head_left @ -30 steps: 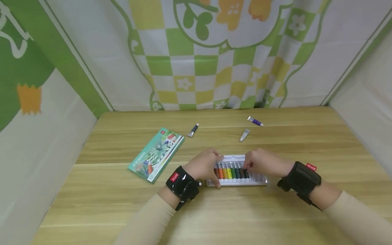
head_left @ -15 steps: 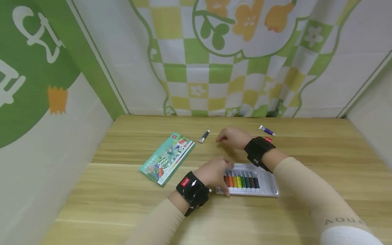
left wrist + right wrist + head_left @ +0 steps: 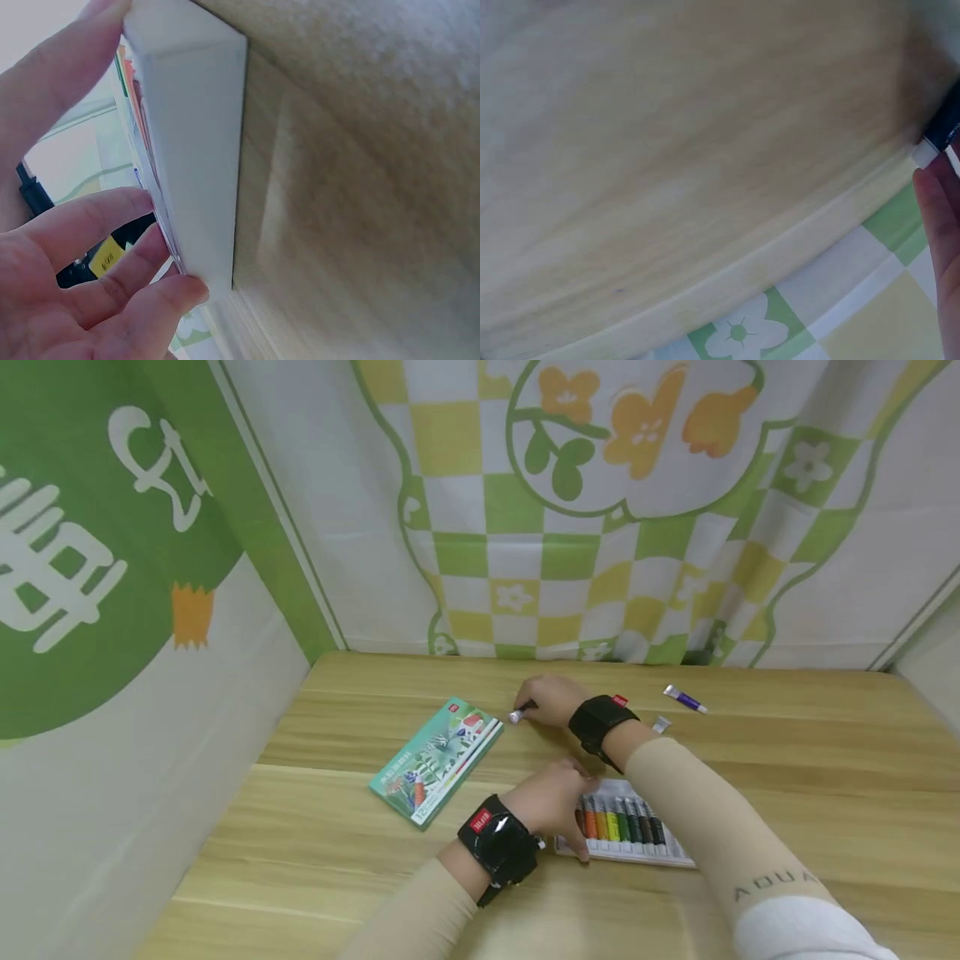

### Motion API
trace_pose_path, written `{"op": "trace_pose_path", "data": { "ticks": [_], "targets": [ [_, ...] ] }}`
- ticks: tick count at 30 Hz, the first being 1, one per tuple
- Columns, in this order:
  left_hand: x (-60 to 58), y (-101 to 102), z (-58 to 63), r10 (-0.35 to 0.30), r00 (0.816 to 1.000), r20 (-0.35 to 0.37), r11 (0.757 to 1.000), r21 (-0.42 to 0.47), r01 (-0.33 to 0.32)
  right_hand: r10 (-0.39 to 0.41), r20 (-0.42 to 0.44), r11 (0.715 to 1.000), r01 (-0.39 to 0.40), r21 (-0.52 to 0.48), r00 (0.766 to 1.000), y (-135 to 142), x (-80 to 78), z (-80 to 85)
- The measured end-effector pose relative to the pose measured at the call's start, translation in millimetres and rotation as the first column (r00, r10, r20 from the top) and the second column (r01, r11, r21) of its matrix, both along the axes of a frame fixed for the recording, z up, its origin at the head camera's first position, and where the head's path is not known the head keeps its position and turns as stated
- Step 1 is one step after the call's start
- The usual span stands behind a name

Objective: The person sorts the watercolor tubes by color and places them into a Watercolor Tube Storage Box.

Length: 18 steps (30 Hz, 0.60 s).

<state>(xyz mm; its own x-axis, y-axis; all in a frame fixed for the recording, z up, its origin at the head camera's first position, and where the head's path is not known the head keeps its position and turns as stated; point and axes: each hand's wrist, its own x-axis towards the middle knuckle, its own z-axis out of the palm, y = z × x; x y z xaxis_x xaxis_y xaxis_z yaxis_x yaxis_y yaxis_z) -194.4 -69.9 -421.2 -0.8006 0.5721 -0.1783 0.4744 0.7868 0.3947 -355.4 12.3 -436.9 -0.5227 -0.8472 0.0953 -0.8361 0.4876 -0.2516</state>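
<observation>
My left hand [image 3: 551,802] grips the left end of a white paint tray [image 3: 637,858], thumb on the near edge and fingers at the far edge. In the left wrist view the thumb and fingertips touch the ends of the tray's side wall [image 3: 199,150]. A row of coloured paint tubes [image 3: 615,822] lies in the tray, its right part hidden by my right forearm. Farther back, my right hand [image 3: 551,700] pinches a dark paint tube [image 3: 517,716] low over the table. The right wrist view shows that tube's dark body and white cap [image 3: 926,154] by the fingers.
A teal paint box [image 3: 438,762] lies flat to the left of the hands. At the back right is a purple paint tube [image 3: 686,699]. A silver tube [image 3: 661,724] shows partly behind my right arm. A checked curtain [image 3: 570,552] hangs behind the wooden table [image 3: 315,827].
My right hand has left the tray, moved back and left over the table, and taken hold of the dark paint tube. My left hand stays on the tray. The head view has shifted left.
</observation>
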Motion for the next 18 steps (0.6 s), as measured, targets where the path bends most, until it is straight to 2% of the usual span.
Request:
{"op": "trace_pose_path", "data": {
  "ticks": [2, 10, 14, 18],
  "targets": [
    [0.4, 0, 0.1, 0.005, 1.000, 0.006, 1.000, 0.002, -0.005, -0.013, 0.016, 1.000, 0.013, -0.008, 1.000, 4, 1.0, -2.3],
    [-1.3, 3, -3.0, 0.030, 0.999, 0.041, 0.999, 0.022, -0.031, -0.023, -0.018, 0.996, 0.021, -0.090, 1.000, 33, 13.5, -4.8],
    [-3.3, 4, -5.7, 0.015, 0.999, 0.039, 1.000, 0.021, -0.016, -0.025, 0.021, 0.990, 0.028, -0.140, 0.999, 53, 22.4, -2.8],
    [-4.9, 4, -4.2, 0.016, 0.999, 0.040, 1.000, 0.020, -0.016, -0.031, 0.080, 0.980, 0.046, -0.194, 0.996, 76, 31.0, 5.9]
  ]
}}
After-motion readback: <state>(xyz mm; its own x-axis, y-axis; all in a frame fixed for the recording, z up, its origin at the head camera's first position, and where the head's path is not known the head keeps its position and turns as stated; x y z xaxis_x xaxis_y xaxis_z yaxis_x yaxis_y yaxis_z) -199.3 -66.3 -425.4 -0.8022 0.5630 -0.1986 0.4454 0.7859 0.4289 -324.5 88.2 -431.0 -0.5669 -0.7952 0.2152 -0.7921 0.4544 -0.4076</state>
